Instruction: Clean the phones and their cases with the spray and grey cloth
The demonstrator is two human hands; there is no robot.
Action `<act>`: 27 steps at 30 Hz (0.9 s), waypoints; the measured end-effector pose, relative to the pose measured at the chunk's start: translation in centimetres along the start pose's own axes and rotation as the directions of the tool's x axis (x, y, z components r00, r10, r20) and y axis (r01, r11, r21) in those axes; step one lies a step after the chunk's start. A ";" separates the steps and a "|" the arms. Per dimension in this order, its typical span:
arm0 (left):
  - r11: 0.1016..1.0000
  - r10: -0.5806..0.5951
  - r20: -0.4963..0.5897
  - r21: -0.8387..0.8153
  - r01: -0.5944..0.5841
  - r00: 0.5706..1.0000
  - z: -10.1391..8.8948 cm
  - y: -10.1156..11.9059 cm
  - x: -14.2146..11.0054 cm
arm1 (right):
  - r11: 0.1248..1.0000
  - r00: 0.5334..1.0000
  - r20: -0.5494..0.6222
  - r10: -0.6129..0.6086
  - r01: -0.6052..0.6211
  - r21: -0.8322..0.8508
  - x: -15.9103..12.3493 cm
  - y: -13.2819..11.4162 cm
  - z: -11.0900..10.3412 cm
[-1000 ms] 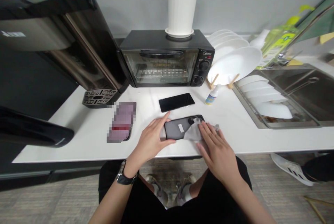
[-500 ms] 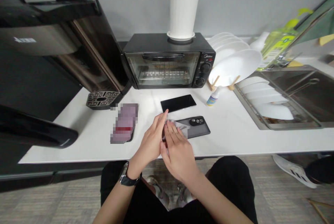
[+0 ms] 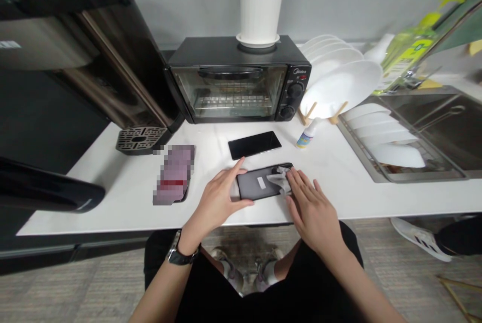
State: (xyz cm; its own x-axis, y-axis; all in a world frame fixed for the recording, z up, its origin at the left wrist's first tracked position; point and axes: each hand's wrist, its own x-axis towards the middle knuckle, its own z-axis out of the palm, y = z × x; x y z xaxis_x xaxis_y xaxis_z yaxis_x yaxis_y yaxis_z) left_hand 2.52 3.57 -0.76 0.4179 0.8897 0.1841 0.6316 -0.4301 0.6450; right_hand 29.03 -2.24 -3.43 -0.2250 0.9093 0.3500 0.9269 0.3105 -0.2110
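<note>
On the table [image 3: 369, 201], the left hand [image 3: 215, 197] clasps the left end of a gray phone case [image 3: 250, 187], just below a black smartphone [image 3: 255, 145]. The right hand [image 3: 314, 212], flattened with fingers extended, presses a whitish wipe [image 3: 280, 180] at its right end.

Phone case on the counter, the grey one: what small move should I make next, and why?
Probably slide the cloth left along the phone case. Your right hand has it at the camera end, the white label lies uncovered, and your left hand braces the other end.
</note>
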 end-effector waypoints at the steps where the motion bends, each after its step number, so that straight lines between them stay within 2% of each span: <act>1: 1.000 0.003 0.000 0.001 -0.003 1.000 0.0 0.0 0.0 | 0.999 0.999 -0.015 0.036 -0.036 -0.002 0.8 -0.2 0.3; 3: 1.000 0.008 0.002 -0.001 -0.008 1.000 0.1 0.0 0.0 | 0.995 0.994 -0.042 0.100 -0.099 0.009 2.6 -1.7 1.2; 5: 1.000 0.015 -0.003 -0.012 -0.015 1.000 0.2 0.0 -0.1 | 0.991 0.991 -0.046 0.129 -0.127 0.037 4.3 -4.5 2.0; 9: 0.998 0.046 -0.028 -0.045 -0.047 0.999 0.2 -0.3 -0.7 | 0.985 0.998 0.039 0.039 -0.045 0.164 6.0 -10.9 3.1; 12: 0.999 0.031 -0.016 -0.034 -0.032 0.999 0.2 -0.4 -1.0 | 0.972 0.997 0.062 -0.045 0.029 0.234 5.1 -12.7 2.7; 15: 1.000 -0.014 -0.010 -0.003 0.014 1.000 0.3 -0.4 -0.9 | 0.961 0.985 0.075 -0.155 0.133 0.244 2.7 -11.1 1.9; 19: 0.999 -0.024 -0.009 0.022 0.024 1.000 0.5 -0.2 -0.7 | 0.972 0.974 0.076 -0.214 0.204 0.116 -0.7 -6.4 0.8; 21: 1.000 -0.017 -0.013 0.021 0.017 1.000 0.5 -0.2 -0.5 | 0.982 0.981 0.053 -0.184 0.182 0.040 -1.9 -4.1 0.3; 23: 1.000 -0.012 -0.009 -0.001 0.012 1.000 0.4 -0.1 -0.4 | 0.994 0.994 0.024 -0.109 0.109 -0.011 -2.2 -2.0 -0.1; 27: 0.999 -0.019 -0.015 -0.030 0.018 1.000 0.3 0.1 -0.1 | 1.000 1.000 0.003 0.017 -0.017 -0.006 -0.6 0.5 -0.1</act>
State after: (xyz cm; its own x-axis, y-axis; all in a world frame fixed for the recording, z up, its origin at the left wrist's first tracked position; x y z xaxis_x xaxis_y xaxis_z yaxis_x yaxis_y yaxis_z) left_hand 2.70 3.41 -0.93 0.3963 0.8997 0.1827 0.6193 -0.4089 0.6703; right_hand 29.64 -2.61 -3.67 -0.2098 0.9155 0.3433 0.9323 0.2931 -0.2117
